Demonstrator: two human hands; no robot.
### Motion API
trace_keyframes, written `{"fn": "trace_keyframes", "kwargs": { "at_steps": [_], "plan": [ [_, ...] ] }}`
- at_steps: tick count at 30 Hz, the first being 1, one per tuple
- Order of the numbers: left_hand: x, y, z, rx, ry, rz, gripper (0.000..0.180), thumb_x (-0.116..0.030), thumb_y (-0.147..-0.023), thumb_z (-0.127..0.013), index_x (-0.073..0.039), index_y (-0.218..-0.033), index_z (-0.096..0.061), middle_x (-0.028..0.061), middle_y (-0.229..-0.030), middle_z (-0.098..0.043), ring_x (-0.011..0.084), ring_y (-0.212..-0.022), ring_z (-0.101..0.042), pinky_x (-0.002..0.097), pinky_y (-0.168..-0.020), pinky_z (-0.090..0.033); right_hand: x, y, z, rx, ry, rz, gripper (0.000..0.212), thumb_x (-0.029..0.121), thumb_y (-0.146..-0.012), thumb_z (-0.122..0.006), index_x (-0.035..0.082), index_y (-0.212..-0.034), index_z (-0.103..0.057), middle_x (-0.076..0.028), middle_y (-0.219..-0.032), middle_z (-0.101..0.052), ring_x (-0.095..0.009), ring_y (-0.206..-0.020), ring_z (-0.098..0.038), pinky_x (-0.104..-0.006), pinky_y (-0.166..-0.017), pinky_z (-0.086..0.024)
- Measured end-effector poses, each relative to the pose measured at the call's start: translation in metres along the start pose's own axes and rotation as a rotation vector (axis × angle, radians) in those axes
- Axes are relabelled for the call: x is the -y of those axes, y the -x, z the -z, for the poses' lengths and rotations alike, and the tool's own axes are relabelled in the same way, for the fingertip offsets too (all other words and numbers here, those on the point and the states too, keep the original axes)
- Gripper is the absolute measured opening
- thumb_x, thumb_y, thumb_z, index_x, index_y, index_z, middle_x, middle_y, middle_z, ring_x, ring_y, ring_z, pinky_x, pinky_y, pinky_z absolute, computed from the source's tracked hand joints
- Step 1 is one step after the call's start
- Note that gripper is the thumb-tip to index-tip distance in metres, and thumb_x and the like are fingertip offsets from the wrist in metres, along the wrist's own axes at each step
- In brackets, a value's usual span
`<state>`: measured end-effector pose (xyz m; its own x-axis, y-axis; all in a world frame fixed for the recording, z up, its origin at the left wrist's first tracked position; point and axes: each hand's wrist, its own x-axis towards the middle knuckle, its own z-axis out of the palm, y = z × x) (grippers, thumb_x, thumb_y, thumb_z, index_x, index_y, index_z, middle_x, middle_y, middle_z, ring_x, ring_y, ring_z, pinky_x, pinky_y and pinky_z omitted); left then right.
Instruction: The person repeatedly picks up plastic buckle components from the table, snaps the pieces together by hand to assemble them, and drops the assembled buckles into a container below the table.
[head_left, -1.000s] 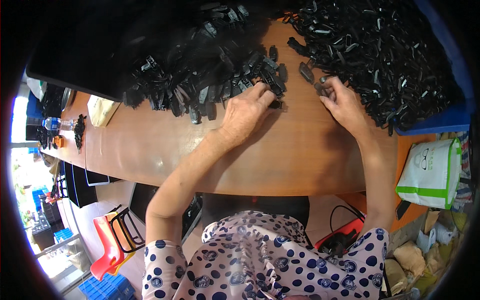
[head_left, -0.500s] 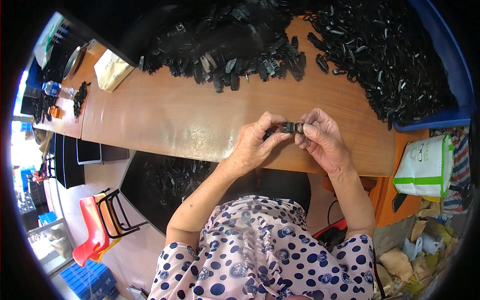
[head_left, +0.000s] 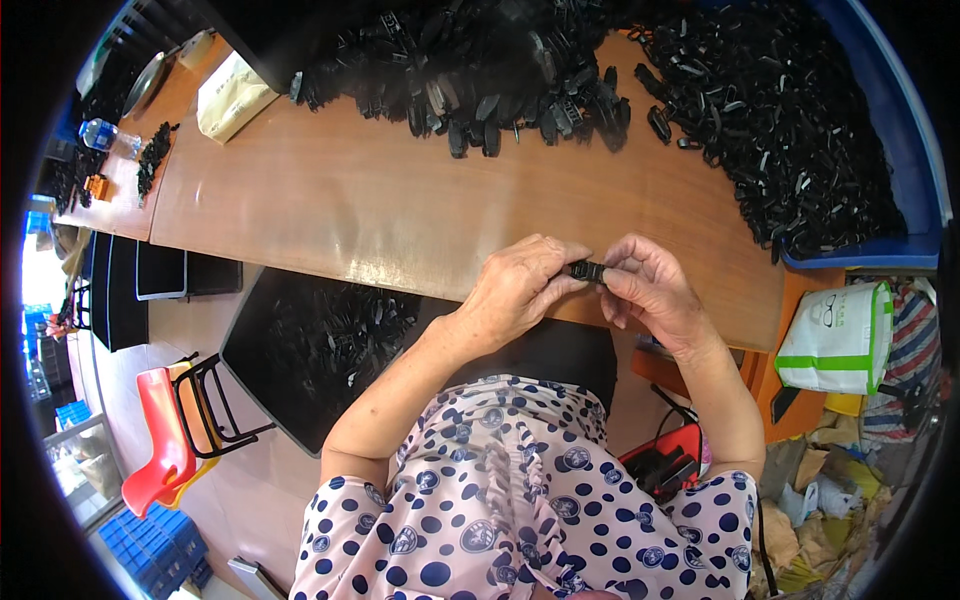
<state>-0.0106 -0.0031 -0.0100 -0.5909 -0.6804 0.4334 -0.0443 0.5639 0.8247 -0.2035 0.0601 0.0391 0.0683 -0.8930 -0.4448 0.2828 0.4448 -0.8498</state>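
Note:
Between my two hands, over the near edge of the wooden table (head_left: 400,190), is a small black plastic part (head_left: 585,271) with a notched body. My left hand (head_left: 520,285) pinches its left end between thumb and fingers. The thumb and fingertips of my right hand (head_left: 650,290) close on its right end. My fingers cover both ends of the part. Beyond my hands lies a heap of similar black parts (head_left: 480,90) on the table, and a larger pile of small black pieces (head_left: 790,120) spreads at the far right.
A blue tray (head_left: 915,130) borders the right pile. Below the table's left edge sits a black bin (head_left: 290,350) with more black parts. A paper packet (head_left: 232,98) and a water bottle (head_left: 108,138) are far left. A white-green bag (head_left: 838,338) stands right; a red chair (head_left: 160,440) left.
The view has shifted a little, showing more of the black bin. The black part has tilted slightly and both hands keep hold of it, my left fingers now covering more of its left end.

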Motion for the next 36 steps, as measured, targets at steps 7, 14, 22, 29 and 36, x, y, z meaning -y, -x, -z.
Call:
{"fn": "trace_keyframes", "kwargs": {
  "at_steps": [7,14,22,29,36],
  "plan": [
    [-0.013,0.011,-0.001,0.156,-0.025,0.003,0.021,-0.01,-0.081,-0.063,-0.002,-0.1,-0.063,0.0125,-0.09,-0.063,0.0332,-0.085,-0.06,0.0398,-0.073,-0.05,-0.008,0.009,0.015,0.076,0.131,-0.232,0.02,0.013,-0.084,-0.07,0.006,-0.089,-0.052,-0.007,-0.072,-0.062,-0.013,-0.057,-0.061,-0.0195,-0.04,-0.037],
    [-0.013,0.01,-0.01,0.16,0.119,0.132,0.026,-0.009,-0.075,-0.072,-0.002,-0.098,-0.063,0.0135,-0.084,-0.062,0.0317,-0.084,-0.061,0.0376,-0.073,-0.05,-0.013,0.007,0.017,0.139,-0.112,-0.327,0.027,0.023,-0.085,-0.071,0.006,-0.094,-0.052,-0.008,-0.083,-0.064,-0.017,-0.064,-0.065,-0.0202,-0.041,-0.04],
    [-0.002,-0.002,-0.015,-0.024,0.727,0.424,0.022,-0.013,-0.08,-0.073,-0.003,-0.099,-0.066,0.0163,-0.136,-0.036,0.0285,-0.126,-0.039,0.0382,-0.1,-0.038,-0.01,-0.007,0.002,0.382,-0.098,-0.149,0.057,0.051,-0.089,-0.055,0.004,-0.12,-0.047,-0.013,-0.094,-0.059,-0.022,-0.08,-0.064,-0.0225,-0.05,-0.049],
    [0.006,0.004,-0.007,-0.111,0.798,0.472,0.029,-0.021,-0.083,-0.07,-0.006,-0.107,-0.065,0.0136,-0.139,-0.038,0.0266,-0.127,-0.041,0.0431,-0.106,-0.032,-0.03,-0.032,0.003,0.419,-0.121,-0.046,0.035,0.033,-0.099,-0.046,0.003,-0.111,-0.056,-0.01,-0.088,-0.06,-0.017,-0.073,-0.061,-0.0256,-0.059,-0.049],
    [0.014,0.026,0.034,-0.385,0.606,0.536,0.017,-0.012,-0.085,-0.063,-0.001,-0.098,-0.064,0.0139,-0.125,-0.05,0.0232,-0.121,-0.044,0.036,-0.1,-0.037,0.003,-0.106,-0.019,0.128,1.149,0.677,0.03,0.023,-0.086,-0.066,0.0,-0.104,-0.057,-0.009,-0.095,-0.057,-0.019,-0.082,-0.059,-0.0308,-0.066,-0.049]
  ]
}}
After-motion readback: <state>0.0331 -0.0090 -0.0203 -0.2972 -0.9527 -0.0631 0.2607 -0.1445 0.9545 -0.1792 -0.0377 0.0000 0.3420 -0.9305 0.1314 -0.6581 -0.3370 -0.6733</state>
